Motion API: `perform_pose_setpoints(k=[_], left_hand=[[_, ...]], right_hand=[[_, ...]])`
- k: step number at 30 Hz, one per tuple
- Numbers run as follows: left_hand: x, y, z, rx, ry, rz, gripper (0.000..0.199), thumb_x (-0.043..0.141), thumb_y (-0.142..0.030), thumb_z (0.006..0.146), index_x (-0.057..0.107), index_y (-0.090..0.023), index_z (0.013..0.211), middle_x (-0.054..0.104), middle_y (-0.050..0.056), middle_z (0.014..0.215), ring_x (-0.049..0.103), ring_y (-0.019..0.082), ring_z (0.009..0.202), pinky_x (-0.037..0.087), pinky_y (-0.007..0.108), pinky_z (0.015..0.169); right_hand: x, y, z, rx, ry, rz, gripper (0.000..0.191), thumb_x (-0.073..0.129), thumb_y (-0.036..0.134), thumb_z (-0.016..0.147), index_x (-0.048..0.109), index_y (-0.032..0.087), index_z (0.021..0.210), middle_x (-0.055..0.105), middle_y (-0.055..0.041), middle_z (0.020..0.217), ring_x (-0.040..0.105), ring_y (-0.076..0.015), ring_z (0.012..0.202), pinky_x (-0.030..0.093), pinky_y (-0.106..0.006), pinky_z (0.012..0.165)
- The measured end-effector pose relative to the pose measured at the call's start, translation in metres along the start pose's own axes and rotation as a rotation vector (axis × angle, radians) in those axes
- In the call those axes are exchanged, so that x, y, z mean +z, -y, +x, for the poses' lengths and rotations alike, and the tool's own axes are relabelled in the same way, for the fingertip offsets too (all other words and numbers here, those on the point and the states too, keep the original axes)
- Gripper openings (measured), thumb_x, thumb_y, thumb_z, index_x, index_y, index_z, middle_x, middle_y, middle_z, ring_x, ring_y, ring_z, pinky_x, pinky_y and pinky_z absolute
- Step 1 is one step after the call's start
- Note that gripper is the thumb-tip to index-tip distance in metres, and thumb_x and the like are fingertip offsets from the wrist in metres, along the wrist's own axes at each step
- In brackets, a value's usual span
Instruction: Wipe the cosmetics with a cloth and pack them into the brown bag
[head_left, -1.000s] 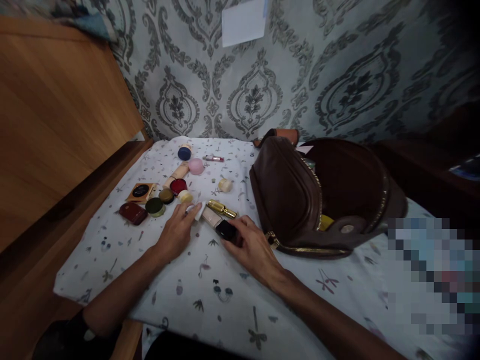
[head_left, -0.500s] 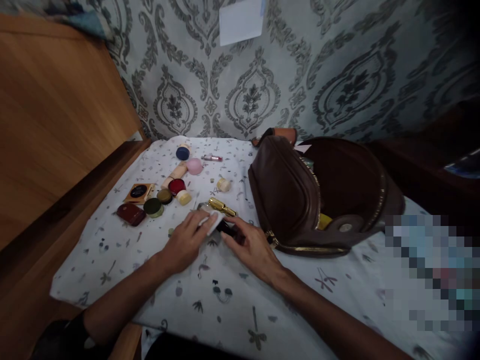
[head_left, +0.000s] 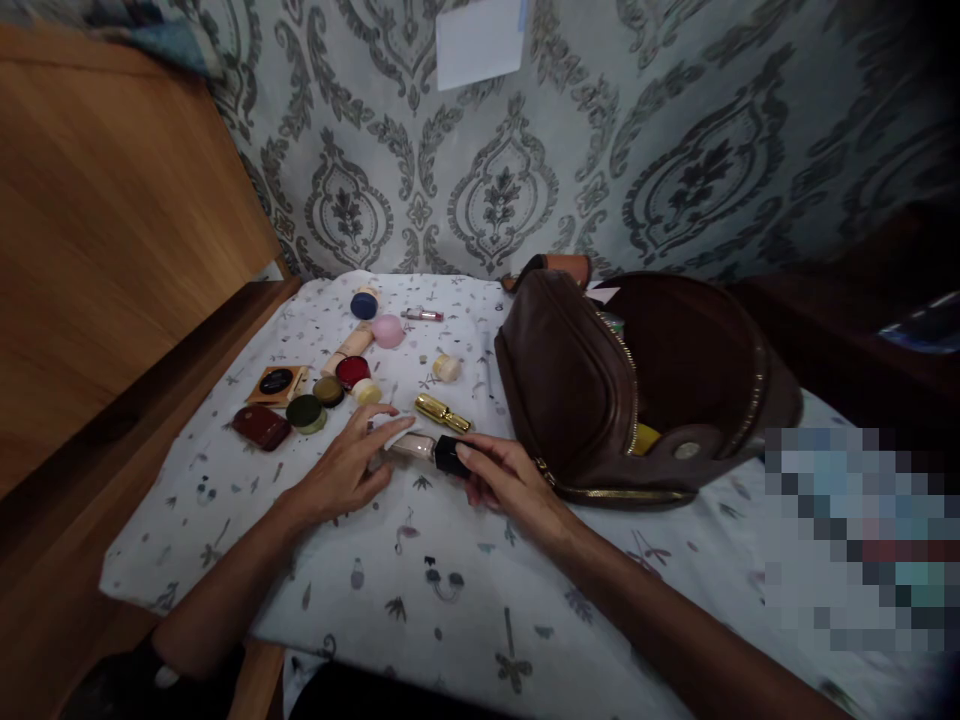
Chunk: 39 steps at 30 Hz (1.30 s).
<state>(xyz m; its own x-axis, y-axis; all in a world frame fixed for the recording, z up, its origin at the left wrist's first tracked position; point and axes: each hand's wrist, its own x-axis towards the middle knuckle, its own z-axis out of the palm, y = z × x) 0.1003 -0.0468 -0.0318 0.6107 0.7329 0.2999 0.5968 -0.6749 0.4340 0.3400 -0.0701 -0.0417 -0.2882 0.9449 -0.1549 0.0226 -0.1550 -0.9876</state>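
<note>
My right hand (head_left: 506, 475) grips the black cap (head_left: 452, 456) of a small clear foundation bottle with pale beige contents (head_left: 414, 447), lying nearly level above the cloth. Facing the bottle's base is my left hand (head_left: 352, 460), its fingers stretched out and its thumb apart. A white wipe (head_left: 384, 437) sits under those fingers, partly hidden by them. Just behind the bottle lies a gold tube (head_left: 442, 412). A small cream-lidded jar (head_left: 447, 368) stands farther back.
Left of the hands are a red round jar (head_left: 353, 373), a green jar (head_left: 306, 414), a brown case (head_left: 262, 427), a pink egg-shaped item (head_left: 388, 331) and a lipstick (head_left: 422, 314). An open brown leather bag (head_left: 570, 390) stands at right. A wooden panel (head_left: 127, 200) rises at left.
The left hand has drawn back left with the wipe, off the bottle, and its fingers have spread. The right hand now shows its grip on the black cap, with the clear bottle uncovered.
</note>
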Motion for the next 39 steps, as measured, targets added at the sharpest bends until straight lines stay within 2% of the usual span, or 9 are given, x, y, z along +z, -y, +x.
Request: perform_pose_setpoints(k=[2, 6, 10, 14, 20, 25, 31, 39], left_hand=[[-0.001, 0.002, 0.000, -0.036, 0.036, -0.012, 0.053, 0.055, -0.025, 0.092, 0.043, -0.025, 0.144, 0.048, 0.012, 0.135, 0.048, 0.027, 0.125, 0.044, 0.042, 0.105], [0.002, 0.012, -0.001, -0.092, 0.021, -0.072, 0.040, 0.055, -0.037, 0.094, 0.055, -0.024, 0.132, 0.061, 0.010, 0.119, 0.058, 0.024, 0.109, 0.050, 0.037, 0.095], [0.000, 0.012, 0.000, -0.086, 0.033, -0.141, 0.038, 0.057, -0.042, 0.093, 0.058, -0.022, 0.125, 0.064, 0.010, 0.118, 0.060, 0.023, 0.107, 0.049, 0.034, 0.093], [-0.008, 0.004, 0.002, -0.094, 0.092, -0.204, 0.035, 0.057, -0.042, 0.093, 0.061, -0.019, 0.118, 0.067, 0.008, 0.110, 0.062, 0.022, 0.100, 0.048, 0.032, 0.088], [-0.012, 0.001, 0.003, -0.122, 0.132, -0.285, 0.029, 0.057, -0.042, 0.092, 0.065, -0.021, 0.110, 0.068, 0.004, 0.105, 0.062, 0.021, 0.097, 0.047, 0.030, 0.082], [-0.012, 0.000, 0.003, -0.151, 0.136, -0.305, 0.030, 0.057, -0.042, 0.092, 0.065, -0.020, 0.110, 0.068, 0.004, 0.102, 0.061, 0.021, 0.094, 0.047, 0.029, 0.078], [-0.009, -0.002, 0.003, -0.105, 0.135, -0.316, 0.030, 0.058, -0.042, 0.091, 0.065, -0.018, 0.106, 0.068, 0.005, 0.098, 0.062, 0.020, 0.091, 0.047, 0.028, 0.079], [-0.004, -0.006, 0.002, -0.105, 0.110, -0.358, 0.029, 0.058, -0.042, 0.091, 0.065, -0.017, 0.104, 0.068, 0.005, 0.096, 0.062, 0.020, 0.088, 0.046, 0.028, 0.079]], right_hand=[[-0.001, 0.000, 0.001, -0.007, -0.005, 0.010, 0.052, 0.060, 0.054, 0.079, 0.068, 0.010, 0.106, 0.050, 0.0035, 0.051, 0.038, -0.0074, 0.043, 0.021, -0.021, 0.040], [-0.002, 0.003, -0.001, -0.067, -0.007, -0.043, 0.050, 0.059, 0.050, 0.081, 0.068, 0.011, 0.113, 0.050, 0.0033, 0.055, 0.043, -0.0094, 0.049, 0.027, -0.022, 0.045], [-0.003, 0.006, -0.004, -0.164, -0.038, -0.178, 0.045, 0.055, 0.046, 0.085, 0.068, 0.013, 0.114, 0.052, 0.0019, 0.059, 0.048, -0.0120, 0.055, 0.035, -0.024, 0.052], [-0.005, 0.008, -0.005, -0.227, -0.074, -0.246, 0.044, 0.051, 0.046, 0.089, 0.066, 0.014, 0.115, 0.052, 0.0016, 0.060, 0.049, -0.0135, 0.057, 0.037, -0.025, 0.055], [-0.010, 0.005, 0.000, -0.229, -0.118, -0.153, 0.042, 0.045, 0.046, 0.092, 0.066, 0.015, 0.109, 0.047, 0.0031, 0.057, 0.043, -0.0124, 0.053, 0.032, -0.023, 0.050], [-0.009, 0.005, -0.001, -0.209, -0.109, -0.195, 0.040, 0.046, 0.047, 0.092, 0.065, 0.016, 0.107, 0.045, 0.0034, 0.058, 0.042, -0.0124, 0.052, 0.030, -0.023, 0.049], [-0.006, 0.009, -0.005, -0.177, -0.071, -0.305, 0.044, 0.043, 0.050, 0.092, 0.064, 0.016, 0.108, 0.044, 0.0038, 0.056, 0.042, -0.0134, 0.052, 0.030, -0.025, 0.050], [0.001, 0.010, -0.012, -0.235, -0.084, -0.492, 0.045, 0.029, 0.048, 0.099, 0.058, 0.018, 0.115, 0.049, 0.0012, 0.066, 0.052, -0.0177, 0.066, 0.037, -0.029, 0.065]])
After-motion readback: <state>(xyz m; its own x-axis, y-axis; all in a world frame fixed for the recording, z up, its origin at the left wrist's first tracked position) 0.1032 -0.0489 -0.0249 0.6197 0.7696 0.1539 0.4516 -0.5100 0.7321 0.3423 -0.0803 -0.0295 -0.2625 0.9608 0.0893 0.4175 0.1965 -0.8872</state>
